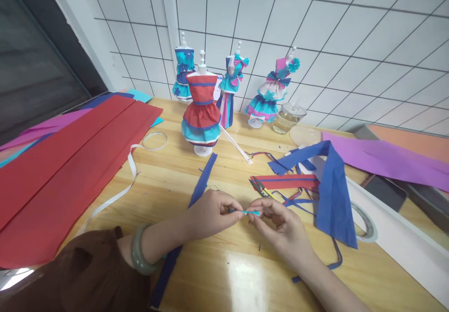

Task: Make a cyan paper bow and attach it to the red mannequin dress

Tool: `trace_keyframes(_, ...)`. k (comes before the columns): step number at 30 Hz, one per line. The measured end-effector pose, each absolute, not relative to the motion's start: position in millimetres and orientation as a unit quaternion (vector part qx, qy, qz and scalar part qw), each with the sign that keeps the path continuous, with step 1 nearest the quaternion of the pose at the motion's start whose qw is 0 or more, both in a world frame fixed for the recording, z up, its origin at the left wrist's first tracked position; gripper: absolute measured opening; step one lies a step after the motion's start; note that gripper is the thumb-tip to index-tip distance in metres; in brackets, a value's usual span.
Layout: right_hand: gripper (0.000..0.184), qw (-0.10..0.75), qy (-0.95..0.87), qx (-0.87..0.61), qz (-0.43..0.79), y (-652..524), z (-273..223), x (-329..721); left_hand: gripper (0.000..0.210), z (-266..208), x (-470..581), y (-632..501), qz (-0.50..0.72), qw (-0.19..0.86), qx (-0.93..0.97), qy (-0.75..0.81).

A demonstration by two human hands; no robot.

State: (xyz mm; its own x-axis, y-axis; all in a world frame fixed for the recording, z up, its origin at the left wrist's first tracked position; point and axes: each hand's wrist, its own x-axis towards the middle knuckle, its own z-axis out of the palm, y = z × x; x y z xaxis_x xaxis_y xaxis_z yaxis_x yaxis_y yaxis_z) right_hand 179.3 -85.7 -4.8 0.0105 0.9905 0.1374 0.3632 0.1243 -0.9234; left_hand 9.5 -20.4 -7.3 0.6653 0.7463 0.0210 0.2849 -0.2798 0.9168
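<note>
A small turquoise strip is pinched between the fingertips of both hands above the table. My left hand, with a green bangle on its wrist, grips the left end. The other end is between the thumb and fingers of my right hand. Much of the strip is hidden by the fingers, so I cannot tell its full shape. Just beyond my right hand lie yellow-handled thread snips, over a red band with a blue stripe. A long blue strip runs beneath my left forearm.
Several small dress forms stand at the back, the nearest in a red and turquoise dress. Red sheets cover the left side. At right are a blue piece, a roll of tape, a phone and a glass jar.
</note>
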Motion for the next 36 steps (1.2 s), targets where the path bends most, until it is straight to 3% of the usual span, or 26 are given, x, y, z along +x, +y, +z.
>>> trace_keyframes(9, 0.032, 0.397, -0.640, -0.552, 0.358, -84.4, -5.8, 179.3, 0.020, -5.0, 9.4, -18.6, 0.250, 0.475, 0.776, 0.332)
trace_keyframes(16, 0.016, 0.397, -0.673, -0.514, 0.354, -80.5, -0.7, 179.8, 0.016, -7.8, 8.8, -19.2, 0.285, 0.351, 0.845, 0.285)
trace_keyframes(23, 0.011, 0.386, -0.672, -0.528, 0.348, -80.2, -0.3, 183.6, 0.013, -8.6, 7.1, -17.6, 0.274, 0.305, 0.871, 0.270)
trace_keyframes(36, 0.023, 0.356, -0.748, -0.499, 0.255, -80.0, -2.1, 186.7, 0.017, -12.1, 4.4, -16.4, 0.253, 0.223, 0.916, 0.219)
